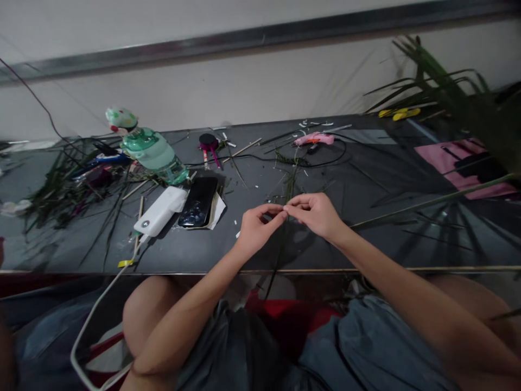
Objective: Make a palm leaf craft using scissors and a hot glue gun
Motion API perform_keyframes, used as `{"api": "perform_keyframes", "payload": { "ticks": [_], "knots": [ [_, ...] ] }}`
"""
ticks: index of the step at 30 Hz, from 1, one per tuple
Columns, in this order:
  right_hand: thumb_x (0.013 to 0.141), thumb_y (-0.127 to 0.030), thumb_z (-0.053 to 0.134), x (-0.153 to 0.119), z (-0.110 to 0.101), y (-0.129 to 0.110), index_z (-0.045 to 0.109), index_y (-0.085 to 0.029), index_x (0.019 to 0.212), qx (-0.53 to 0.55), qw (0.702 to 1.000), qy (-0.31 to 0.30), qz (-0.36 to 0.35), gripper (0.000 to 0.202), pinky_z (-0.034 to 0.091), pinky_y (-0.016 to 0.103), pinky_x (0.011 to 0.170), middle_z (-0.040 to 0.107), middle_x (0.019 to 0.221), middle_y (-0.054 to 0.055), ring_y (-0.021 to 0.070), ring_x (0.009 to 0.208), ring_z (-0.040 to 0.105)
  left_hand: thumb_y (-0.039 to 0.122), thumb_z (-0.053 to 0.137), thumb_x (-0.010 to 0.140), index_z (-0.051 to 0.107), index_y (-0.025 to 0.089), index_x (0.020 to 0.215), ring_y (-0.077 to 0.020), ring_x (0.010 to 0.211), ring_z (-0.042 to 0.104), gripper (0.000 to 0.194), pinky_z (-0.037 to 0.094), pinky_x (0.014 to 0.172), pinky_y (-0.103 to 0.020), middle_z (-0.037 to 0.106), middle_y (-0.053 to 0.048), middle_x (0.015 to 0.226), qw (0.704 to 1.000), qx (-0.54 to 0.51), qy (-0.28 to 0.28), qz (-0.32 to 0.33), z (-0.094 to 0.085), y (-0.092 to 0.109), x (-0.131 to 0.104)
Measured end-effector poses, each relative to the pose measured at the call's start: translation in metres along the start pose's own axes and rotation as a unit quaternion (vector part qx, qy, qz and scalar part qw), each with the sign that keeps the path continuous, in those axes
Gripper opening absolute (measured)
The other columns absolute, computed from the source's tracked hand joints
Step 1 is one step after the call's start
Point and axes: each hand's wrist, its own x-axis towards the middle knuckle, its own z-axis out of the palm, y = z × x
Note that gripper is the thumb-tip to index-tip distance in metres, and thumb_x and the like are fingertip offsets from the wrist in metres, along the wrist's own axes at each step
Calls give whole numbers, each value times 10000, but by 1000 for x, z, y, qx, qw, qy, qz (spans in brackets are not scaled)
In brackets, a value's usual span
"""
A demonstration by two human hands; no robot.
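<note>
The left hand (257, 227) and the right hand (315, 216) meet fingertip to fingertip over the dark gray bench (228, 247), thumbs and fingers closed in a pinch on a thin green leaf strip (280, 251); exactly how each finger grips it is too small to tell. The strip hangs toward the person and passes over the bench's near edge, while more narrow green leaves (290, 183) lie just beyond the fingers. Both forearms cross that edge, and gray surface shows between it and the hands. Left of the left hand, a black smartphone (199, 200) lies on pale sheets, beside a white plastic device (161, 210) whose white cable (94, 312) drops over the near edge. Behind these, a green plastic bottle (157, 155) leans, with a heap of dark green leaf strips (57, 187) to its left. Beyond the hands, toward the wall, are a black-and-magenta round object (208, 142) and a pink glue gun (315, 139) with a dark cord. A long green stem (423, 205) stretches right from near the right wrist, below a pink sheet (437, 157) and large palm leaves (443, 81) at the far right.
</note>
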Motion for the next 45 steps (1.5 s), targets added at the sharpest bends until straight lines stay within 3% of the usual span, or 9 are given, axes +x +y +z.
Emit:
{"api": "perform_keyframes", "payload": {
  "ticks": [7,12,18,26,34,45],
  "knots": [
    [695,-350,654,-5,1,2,649,-123,649,-16,1000,-19,4,231,293,203,474,521,483,-8,61,460,414,403,706,757,753,168,807,-140,688,620,244,486,648,-244,727,-39,760,999,-53,-1,-6,3,-3,6],
    [707,-446,682,-9,-3,5,718,-114,765,-30,998,-42,19,339,281,209,468,528,498,-5,68,465,412,407,686,768,732,170,772,-119,648,573,241,455,636,-240,702,-23,736,998,-63,-2,-11,6,-5,5],
    [696,-451,686,-11,-4,8,746,-108,824,-52,998,-2,27,371,306,216,497,550,511,1,76,485,431,426,680,782,743,172,782,-134,655,583,262,444,621,-253,723,-36,767,998,-53,-5,-24,5,-7,1],
    [738,-394,594,-12,2,9,686,-118,735,-84,996,-16,17,290,290,213,505,516,483,-18,66,471,399,393,679,764,735,174,774,-151,700,612,227,470,675,-265,730,-38,770,999,-43,3,-16,7,-12,2],
    [732,-418,603,-10,2,14,667,-124,758,-33,998,-45,12,302,281,213,493,491,487,-30,64,458,382,405,680,753,711,156,750,-140,679,591,251,446,659,-257,701,-31,740,997,-55,-10,-46,8,-11,1],
    [734,-402,613,-13,-1,16,697,-123,755,-68,997,-28,18,292,300,222,518,527,510,-15,70,489,404,397,718,689,705,154,715,-111,605,525,244,395,591,-239,654,-11,675,991,-100,-17,-84,9,-15,2]
  ]
}}
